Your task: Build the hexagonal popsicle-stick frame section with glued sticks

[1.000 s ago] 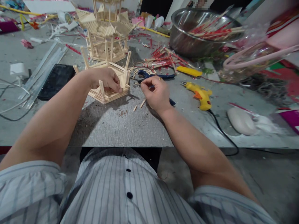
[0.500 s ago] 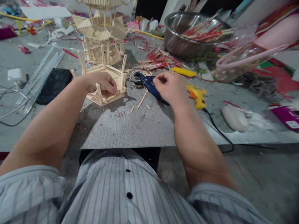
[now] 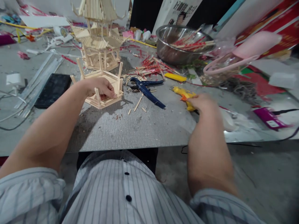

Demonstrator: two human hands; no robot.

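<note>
My left hand (image 3: 104, 87) reaches over a hexagonal base built of thin wooden sticks (image 3: 93, 102), with short posts standing at its corners. Its fingers are closed, the tips pinching the base's right edge; a small stick there is partly hidden. On the right, my right hand (image 3: 202, 102), slightly blurred, has its fingers on the grip of a yellow glue gun (image 3: 181, 92) lying on the table with its nozzle to the left. Between the hands lie dark blue cutting pliers (image 3: 146, 88), handles spread, and a few cut stick pieces (image 3: 137, 104).
A tiered stick pagoda (image 3: 100, 40) stands behind the base. At the back are a steel bowl (image 3: 163, 49) of red-wrapped sticks, a yellow-handled tool (image 3: 175, 77) and a pink-handled container (image 3: 210, 76). A phone (image 3: 52, 91) lies left, a purple box (image 3: 268, 118) right.
My right hand has moved right from above the pliers to the glue gun, which now points left. My left hand stays at the base. The view has shifted slightly.
</note>
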